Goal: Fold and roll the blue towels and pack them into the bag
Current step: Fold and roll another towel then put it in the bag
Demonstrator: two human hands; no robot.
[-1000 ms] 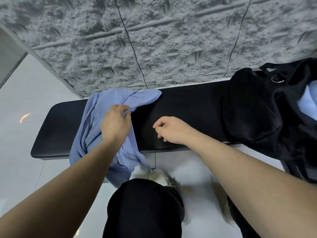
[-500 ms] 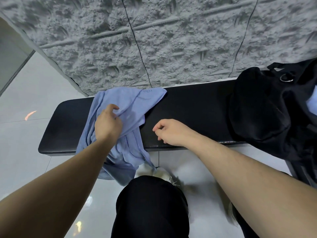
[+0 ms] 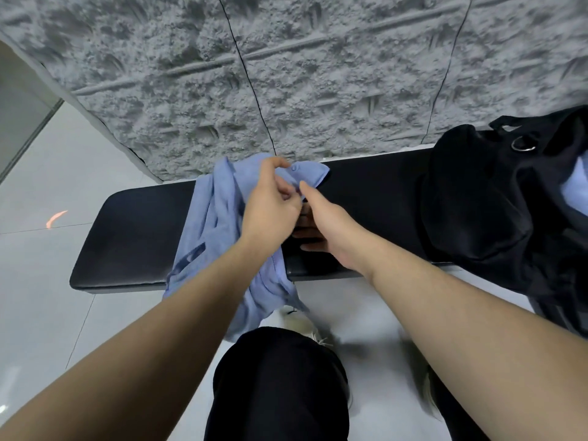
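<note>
Your left hand (image 3: 270,205) pinches the blue towel (image 3: 216,224) draped over the black worktop (image 3: 136,240); your right hand (image 3: 324,218) reaches in, fingers apart, near the black bag (image 3: 483,198).

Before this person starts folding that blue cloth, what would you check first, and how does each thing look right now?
1. Left hand grips the blue cloth: ok.
2. Right hand has hold of the cloth corner: cannot tell.
3. Cloth spread flat: not ok, it is bunched and hangs off the front edge of the bench.
4. Free bench surface for folding: ok.
5. Black bag open: ok, something pale blue shows inside.
</note>
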